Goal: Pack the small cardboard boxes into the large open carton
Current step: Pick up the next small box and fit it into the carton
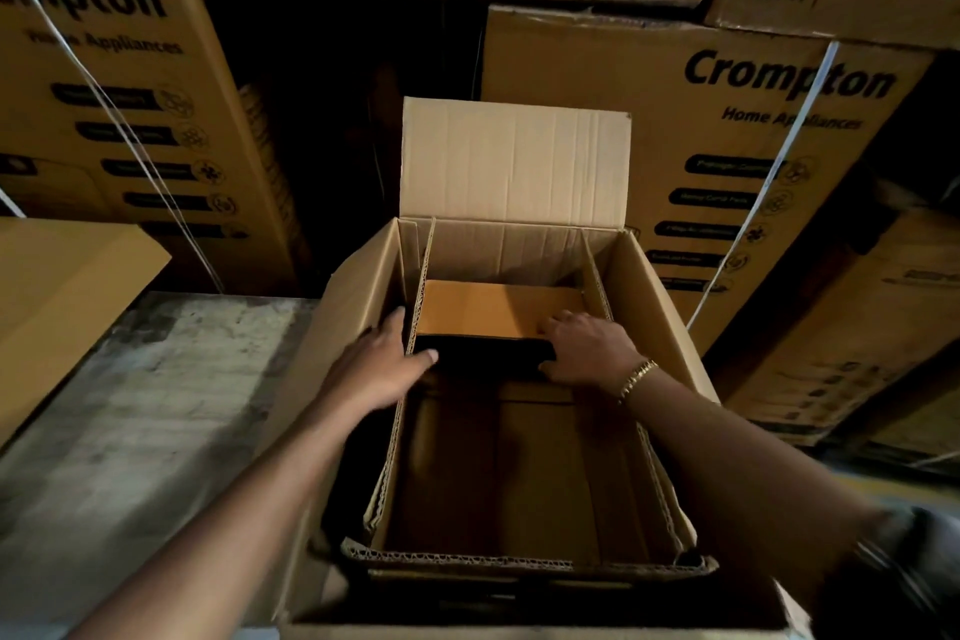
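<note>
Two bare forearms reach forward from the bottom edge into the large open carton (pixel 358 327), which stands with its far flap upright and a corrugated liner set inside its walls. At the far end of the carton lies one small cardboard box (pixel 493 309), its lighter top face up, seated between the liner's side walls. On that box's near right corner rests the right hand (pixel 587 351), fingers spread on top and thumb tucked under the near edge, a grip partly closed on the box; a gold bracelet (pixel 636 377) circles the wrist. By the liner's left wall is the left hand (pixel 382 364), open and flat, with its thumb touching the box's near left corner and holding nothing. Printed Crompton cartons (pixel 701 146) are stacked behind, and a scuffed grey desk (pixel 135 405) lies to the left.
</note>
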The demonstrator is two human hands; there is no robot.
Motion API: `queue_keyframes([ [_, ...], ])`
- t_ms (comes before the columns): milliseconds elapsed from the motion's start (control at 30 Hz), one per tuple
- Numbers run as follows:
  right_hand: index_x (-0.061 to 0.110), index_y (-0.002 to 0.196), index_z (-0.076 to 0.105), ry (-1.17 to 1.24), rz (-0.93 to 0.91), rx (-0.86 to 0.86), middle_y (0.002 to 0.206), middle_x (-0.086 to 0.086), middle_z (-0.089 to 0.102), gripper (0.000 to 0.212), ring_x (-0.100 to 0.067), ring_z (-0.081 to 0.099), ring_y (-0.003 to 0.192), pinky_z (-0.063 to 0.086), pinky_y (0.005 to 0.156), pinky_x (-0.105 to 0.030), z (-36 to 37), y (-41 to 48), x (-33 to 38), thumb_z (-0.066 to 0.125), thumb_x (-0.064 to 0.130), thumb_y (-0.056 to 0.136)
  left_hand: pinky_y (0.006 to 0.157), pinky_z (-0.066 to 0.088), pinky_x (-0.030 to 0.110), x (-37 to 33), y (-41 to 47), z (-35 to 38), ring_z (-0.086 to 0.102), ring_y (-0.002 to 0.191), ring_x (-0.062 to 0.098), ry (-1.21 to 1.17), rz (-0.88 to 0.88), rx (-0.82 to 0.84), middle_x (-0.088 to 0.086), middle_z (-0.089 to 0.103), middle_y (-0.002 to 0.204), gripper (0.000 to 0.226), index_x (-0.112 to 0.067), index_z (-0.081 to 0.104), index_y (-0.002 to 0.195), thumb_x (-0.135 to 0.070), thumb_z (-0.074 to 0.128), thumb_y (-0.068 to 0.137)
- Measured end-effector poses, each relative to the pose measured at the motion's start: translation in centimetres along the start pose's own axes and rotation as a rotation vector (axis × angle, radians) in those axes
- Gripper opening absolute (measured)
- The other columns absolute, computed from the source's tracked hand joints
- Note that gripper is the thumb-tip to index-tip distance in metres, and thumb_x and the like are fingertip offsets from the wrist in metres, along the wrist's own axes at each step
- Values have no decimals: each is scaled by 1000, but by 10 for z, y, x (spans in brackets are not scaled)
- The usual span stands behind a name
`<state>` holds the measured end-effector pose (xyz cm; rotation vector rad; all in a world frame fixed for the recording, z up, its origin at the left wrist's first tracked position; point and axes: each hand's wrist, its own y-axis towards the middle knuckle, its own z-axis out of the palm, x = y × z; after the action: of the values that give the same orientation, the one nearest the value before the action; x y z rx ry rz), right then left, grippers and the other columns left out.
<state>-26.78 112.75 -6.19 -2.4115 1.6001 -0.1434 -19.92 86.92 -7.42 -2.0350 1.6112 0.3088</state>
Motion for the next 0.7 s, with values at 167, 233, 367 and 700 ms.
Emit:
queue_keyframes([
  [167,22,144,43,-38,62,92,144,-6,51,68,-30,54,130,52,98,-46,13,59,-8,69,46,87,112,37,47,-8,52,-7,38,142,35,-54,-23,-28,9,29,162,82,-26,11,159,-56,53,95],
  [233,22,148,40,-57,72,119,147,-5,49,75,-30,52,133,51,100,-46,17,74,-10,72,49,85,112,36,46,-12,68,-7,37,143,34,-62,-25,-44,10,29,162,81,-24,13,159,-55,53,95],
  [367,23,149,38,-98,86,165,151,-4,45,83,-30,49,136,48,102,-47,23,98,-8,76,52,82,112,35,45,-27,98,-9,34,144,33,-72,-49,-80,10,30,162,80,-24,15,159,-55,53,96],
  [700,30,122,64,-205,47,30,124,-2,68,38,-25,65,115,47,82,-34,-16,113,-19,64,37,84,93,46,41,-36,126,-2,56,120,41,65,-11,-130,21,57,136,54,-20,36,145,-21,44,92],
])
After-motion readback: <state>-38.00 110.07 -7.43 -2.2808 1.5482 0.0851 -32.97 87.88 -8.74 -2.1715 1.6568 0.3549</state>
